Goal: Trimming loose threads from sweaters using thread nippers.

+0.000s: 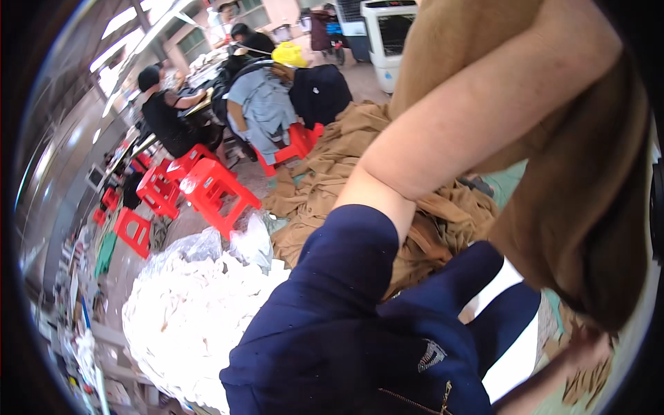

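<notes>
A large brown garment [588,207] hangs in front of me at the right. My left arm, in a short navy sleeve, reaches up across the picture. My left hand [596,34] is at the top right against the top of that garment, with its fingers hidden. My right hand [588,346], blurred at the lower right, grips the garment's lower edge from below. My navy top fills the lower middle of the view.
A heap of more brown garments [332,166] lies on the floor ahead. A clear bag of white fabric scraps [187,311] sits at the lower left. Red plastic stools [207,187] stand beyond it, with seated people [166,117] and a white air cooler [387,34] behind.
</notes>
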A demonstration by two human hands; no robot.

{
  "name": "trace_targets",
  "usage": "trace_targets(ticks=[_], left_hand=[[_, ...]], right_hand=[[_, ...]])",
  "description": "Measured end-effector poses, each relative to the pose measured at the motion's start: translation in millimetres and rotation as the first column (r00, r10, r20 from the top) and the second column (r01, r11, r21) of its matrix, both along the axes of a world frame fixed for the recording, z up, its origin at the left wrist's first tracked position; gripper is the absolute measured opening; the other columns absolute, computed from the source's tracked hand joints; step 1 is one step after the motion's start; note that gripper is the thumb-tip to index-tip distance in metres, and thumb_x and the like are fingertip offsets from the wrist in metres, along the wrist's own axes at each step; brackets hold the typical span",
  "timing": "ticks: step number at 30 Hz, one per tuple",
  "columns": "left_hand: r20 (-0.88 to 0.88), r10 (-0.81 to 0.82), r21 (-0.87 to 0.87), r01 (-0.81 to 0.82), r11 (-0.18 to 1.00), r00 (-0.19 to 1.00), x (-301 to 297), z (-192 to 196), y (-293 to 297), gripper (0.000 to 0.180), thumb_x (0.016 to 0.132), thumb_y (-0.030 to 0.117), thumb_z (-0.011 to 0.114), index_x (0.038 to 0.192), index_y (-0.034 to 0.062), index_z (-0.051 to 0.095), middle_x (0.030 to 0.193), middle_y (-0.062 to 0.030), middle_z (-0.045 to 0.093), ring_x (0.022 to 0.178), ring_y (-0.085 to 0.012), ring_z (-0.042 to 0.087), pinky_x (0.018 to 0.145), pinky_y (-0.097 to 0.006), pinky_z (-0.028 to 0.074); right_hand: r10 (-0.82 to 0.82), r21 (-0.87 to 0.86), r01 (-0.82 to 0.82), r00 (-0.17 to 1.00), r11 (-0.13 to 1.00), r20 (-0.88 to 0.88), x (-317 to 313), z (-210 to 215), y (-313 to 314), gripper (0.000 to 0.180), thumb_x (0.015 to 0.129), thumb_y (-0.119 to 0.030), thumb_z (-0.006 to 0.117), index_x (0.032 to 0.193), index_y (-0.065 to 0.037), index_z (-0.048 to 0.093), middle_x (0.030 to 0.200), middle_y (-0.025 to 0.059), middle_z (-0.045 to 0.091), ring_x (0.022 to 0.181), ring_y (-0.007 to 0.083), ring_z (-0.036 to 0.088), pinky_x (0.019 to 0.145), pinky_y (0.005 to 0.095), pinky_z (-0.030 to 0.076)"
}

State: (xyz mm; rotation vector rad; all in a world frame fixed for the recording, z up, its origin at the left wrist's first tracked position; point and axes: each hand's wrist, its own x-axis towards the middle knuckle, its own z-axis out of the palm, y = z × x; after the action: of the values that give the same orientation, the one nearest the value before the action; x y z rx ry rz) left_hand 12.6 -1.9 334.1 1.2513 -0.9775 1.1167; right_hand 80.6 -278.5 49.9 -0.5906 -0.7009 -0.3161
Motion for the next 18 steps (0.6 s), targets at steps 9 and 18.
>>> trace_targets(ticks=[9, 18], left_hand=[[-0.304, -0.197, -0.295, 0.105, 0.950, 0.932, 16, -56, 15, 0.028, 0.094, 0.026, 0.057, 0.111, 0.0044, 0.057, 0.100, -0.0053, 0.065, 0.083, -0.0213, 0.065, 0.063, -0.036, 0.056], [-0.978, -0.207, -0.170, -0.566, 0.806, -0.001, 37, -349, 170, 0.039, 0.096, 0.025, 0.055, 0.124, -0.0007, 0.048, 0.106, -0.0126, 0.058, 0.094, -0.0261, 0.061, 0.083, -0.038, 0.056]], right_hand=[[-0.194, -0.456, 0.122, 0.974, 0.882, -0.114, -5, -21, -40, 0.039, 0.082, -0.004, 0.062, 0.119, 0.004, 0.058, 0.111, 0.0175, 0.064, 0.099, 0.0232, 0.064, 0.087, 0.0339, 0.053], [-0.561, -0.899, 0.094, 0.808, 0.427, -0.182, -40, -137, 1, 0.022, 0.083, -0.005, 0.067, 0.104, -0.003, 0.061, 0.095, 0.0021, 0.055, 0.083, 0.0122, 0.053, 0.074, 0.0257, 0.045]])
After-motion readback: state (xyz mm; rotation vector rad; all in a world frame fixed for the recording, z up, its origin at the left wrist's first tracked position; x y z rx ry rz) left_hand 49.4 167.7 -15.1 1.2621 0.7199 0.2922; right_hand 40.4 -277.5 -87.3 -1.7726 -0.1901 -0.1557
